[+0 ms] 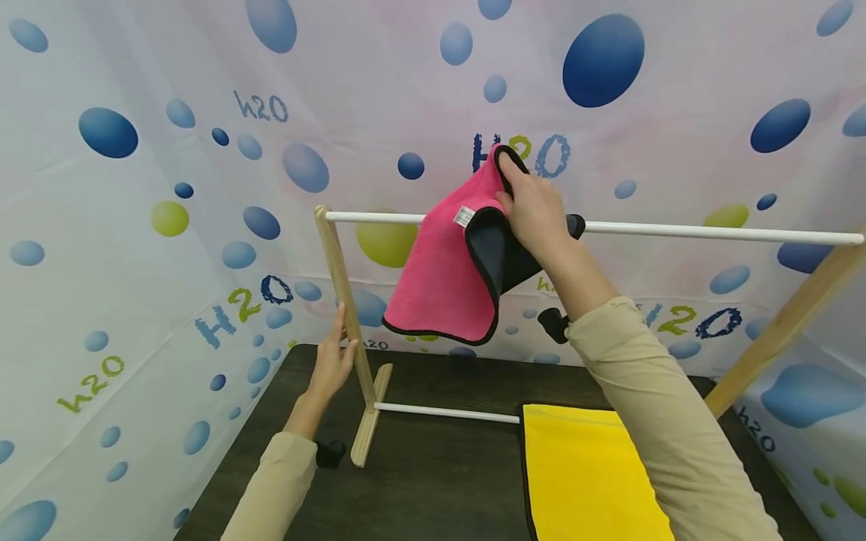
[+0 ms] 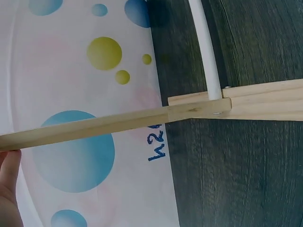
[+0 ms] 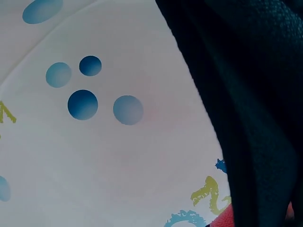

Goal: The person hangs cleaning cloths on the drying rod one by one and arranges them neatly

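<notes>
A pink cloth (image 1: 440, 278) with a dark grey reverse, black edging and a small white label hangs from my right hand (image 1: 534, 210). The thumb and fingers pinch its upper corner, above the white top rod (image 1: 676, 230) of a drying rack. The cloth hides part of that rod; whether it touches the rod I cannot tell. In the right wrist view the dark side of the cloth (image 3: 255, 113) fills the right part. My left hand (image 1: 330, 361) touches the rack's left wooden post (image 1: 348, 308), its fingers fairly straight against the side. Its fingertips show at the post's edge in the left wrist view.
A yellow cloth (image 1: 588, 466) with black edging covers part of the lower white rod (image 1: 446, 413). The rack's wooden foot (image 1: 368, 428) stands on a dark wooden table (image 1: 419, 481). The right post (image 1: 785, 330) slants beside my right sleeve. A dotted curtain (image 1: 379, 75) surrounds the table.
</notes>
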The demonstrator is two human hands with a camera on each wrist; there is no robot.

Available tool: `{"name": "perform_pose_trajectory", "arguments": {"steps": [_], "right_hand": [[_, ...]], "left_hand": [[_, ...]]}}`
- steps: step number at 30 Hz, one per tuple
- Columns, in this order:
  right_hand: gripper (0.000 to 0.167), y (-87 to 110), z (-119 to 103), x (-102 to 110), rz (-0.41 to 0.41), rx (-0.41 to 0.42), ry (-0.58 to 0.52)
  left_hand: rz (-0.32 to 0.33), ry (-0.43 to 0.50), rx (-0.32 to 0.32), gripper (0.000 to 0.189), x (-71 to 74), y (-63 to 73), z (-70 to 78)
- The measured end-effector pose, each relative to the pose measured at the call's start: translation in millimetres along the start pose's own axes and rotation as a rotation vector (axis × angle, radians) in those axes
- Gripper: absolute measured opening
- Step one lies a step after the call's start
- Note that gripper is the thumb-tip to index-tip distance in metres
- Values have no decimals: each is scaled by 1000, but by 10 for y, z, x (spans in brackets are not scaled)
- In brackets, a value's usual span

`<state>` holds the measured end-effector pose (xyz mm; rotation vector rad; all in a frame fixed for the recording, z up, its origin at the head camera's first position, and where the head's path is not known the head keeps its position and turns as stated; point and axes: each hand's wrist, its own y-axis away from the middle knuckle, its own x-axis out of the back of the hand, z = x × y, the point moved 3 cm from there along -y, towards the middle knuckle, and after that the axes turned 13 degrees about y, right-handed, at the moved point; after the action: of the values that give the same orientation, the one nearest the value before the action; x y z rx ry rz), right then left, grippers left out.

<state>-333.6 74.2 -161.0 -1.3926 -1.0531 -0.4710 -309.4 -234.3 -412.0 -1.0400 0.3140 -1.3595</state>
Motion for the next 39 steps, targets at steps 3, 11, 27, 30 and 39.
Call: {"name": "perform_pose_trajectory", "arguments": {"steps": [3, 11, 27, 30, 39], "right_hand": [[50, 6, -14, -6, -8, 0, -7], [49, 8, -14, -10, -7, 6, 8], [48, 46, -8, 11, -1, 6, -18], [48, 45, 10, 14, 4, 9, -17], [49, 30, -12, 9, -2, 0, -17]], "left_hand": [[-9, 24, 39, 78, 24, 11, 27], [-28, 95, 215, 73, 7, 15, 131], [156, 206, 222, 72, -72, 121, 753], [188, 278, 233, 74, -156, 140, 797], [104, 524, 230, 69, -482, 125, 764]]}}
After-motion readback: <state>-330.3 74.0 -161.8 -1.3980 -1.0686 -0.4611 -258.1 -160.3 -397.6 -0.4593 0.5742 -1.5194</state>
